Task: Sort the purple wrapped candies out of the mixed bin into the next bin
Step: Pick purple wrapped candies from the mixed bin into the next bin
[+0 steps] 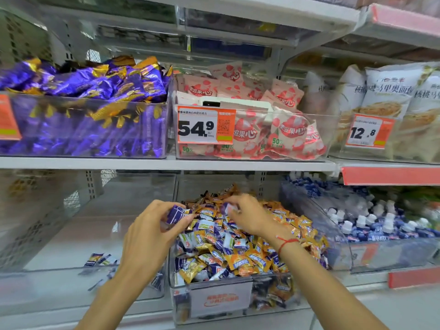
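Holding a purple candy (175, 213) in my left hand (152, 231), fingers and thumb curled round it, at the left edge of the mixed bin (214, 303) in lower centre of frame; right hand (247, 216) pinches what looks like another purple-white candy (228, 207) above the pile, though motion blur makes that wrapper hard to read; right grip is closed on it, not spread. Mixed bin is full of orange, yellow, white and purple wrappers; next bin (71, 277) at lower left holds only a few sorted candies (101, 259) near its front.

My read: step in hand is carry-and-drop into the left bin. To do it well: keep both pinches firm on the wrapper body, not the twisted ends, so nothing slips; move left hand clear over the divider wall before releasing; drop low so pieces don't bounce out; check colour before release, since blue-purple and white wrappers sit mixed together; avoid dragging orange pieces over the edge with my wrist. Plenty of purple remains in the pile; task looks early.
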The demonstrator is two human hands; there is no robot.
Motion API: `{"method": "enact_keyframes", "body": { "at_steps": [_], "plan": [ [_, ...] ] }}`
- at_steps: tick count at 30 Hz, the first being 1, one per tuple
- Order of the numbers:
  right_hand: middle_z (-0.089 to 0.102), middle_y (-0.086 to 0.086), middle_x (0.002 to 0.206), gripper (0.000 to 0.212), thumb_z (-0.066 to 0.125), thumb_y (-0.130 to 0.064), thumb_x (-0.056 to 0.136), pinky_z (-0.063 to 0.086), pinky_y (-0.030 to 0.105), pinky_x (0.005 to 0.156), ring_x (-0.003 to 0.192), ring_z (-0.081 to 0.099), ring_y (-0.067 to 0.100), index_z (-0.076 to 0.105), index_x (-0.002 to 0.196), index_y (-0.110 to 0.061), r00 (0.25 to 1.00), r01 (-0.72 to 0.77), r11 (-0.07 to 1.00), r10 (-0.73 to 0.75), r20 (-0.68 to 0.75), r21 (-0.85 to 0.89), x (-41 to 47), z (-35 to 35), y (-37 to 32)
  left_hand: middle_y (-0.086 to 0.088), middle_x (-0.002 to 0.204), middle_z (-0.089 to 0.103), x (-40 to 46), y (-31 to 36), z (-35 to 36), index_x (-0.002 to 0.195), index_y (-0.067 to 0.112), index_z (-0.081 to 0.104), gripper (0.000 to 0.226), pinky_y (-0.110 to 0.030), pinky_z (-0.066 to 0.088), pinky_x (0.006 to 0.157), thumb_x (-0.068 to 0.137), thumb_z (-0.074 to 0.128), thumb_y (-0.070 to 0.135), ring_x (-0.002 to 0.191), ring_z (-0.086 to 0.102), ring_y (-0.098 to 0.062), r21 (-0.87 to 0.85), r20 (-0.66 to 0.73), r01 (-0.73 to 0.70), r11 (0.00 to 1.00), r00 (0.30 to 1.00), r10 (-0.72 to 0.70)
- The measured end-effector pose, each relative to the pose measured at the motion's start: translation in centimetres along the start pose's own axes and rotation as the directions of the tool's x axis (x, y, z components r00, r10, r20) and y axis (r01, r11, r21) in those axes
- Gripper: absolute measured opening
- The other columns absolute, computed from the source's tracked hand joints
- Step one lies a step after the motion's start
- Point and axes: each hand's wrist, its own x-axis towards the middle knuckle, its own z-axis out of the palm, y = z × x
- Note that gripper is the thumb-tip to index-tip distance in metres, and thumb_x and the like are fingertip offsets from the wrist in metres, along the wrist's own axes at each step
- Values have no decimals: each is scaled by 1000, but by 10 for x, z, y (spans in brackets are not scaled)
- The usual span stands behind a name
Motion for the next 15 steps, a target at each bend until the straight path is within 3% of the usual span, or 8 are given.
{"method": "enact_keyframes", "body": {
  "at_steps": [2,4,7,11,13,15],
  "plan": [
    [56,14,128,34,57,-16,93,47,39,95,117,54,34,61,126,-11,995,-41,995,49,91,-94,12,13,-5,20,88,62,0,-3,1,92,38,67,23,-27,49,60,76,66,54,70,61,1,25,39,0,1000,999,-1],
    [58,12,125,38,67,-20,88,46,36,90,114,56,33,62,126,-18,996,-71,987,78,47,-144,19,16,-6,25,90,62,0,-3,1,93,41,66,21,-19,41,57,77,66,54,71,60,4,67,56,4,998,998,-8],
    [62,8,120,37,75,-20,82,46,32,86,110,59,28,62,117,-15,990,-115,986,123,64,-117,19,13,0,26,88,63,0,-3,0,95,42,67,19,-18,40,58,78,68,51,71,59,5,47,38,16,999,999,-17],
    [55,10,120,33,63,-12,90,43,30,73,99,57,24,47,119,-14,975,-166,986,160,154,28,1,-2,7,22,75,68,1,-6,-3,90,38,70,16,-21,47,62,80,68,50,74,61,4,-28,8,81,996,997,-80],
    [56,7,119,30,59,-10,92,45,30,70,95,59,22,48,120,-17,989,-149,975,143,47,163,-11,-12,2,22,73,69,2,-8,-7,88,37,69,12,-26,53,69,82,68,47,75,64,4,-111,7,107,988,994,-107],
    [54,-2,124,28,60,-14,94,48,24,75,105,57,18,52,119,-23,987,-86,926,130,-97,368,-24,-15,-13,23,76,70,4,-8,-15,88,36,68,8,-30,54,74,84,67,43,75,65,4,-178,-2,119,977,993,-121]
  ]
}}
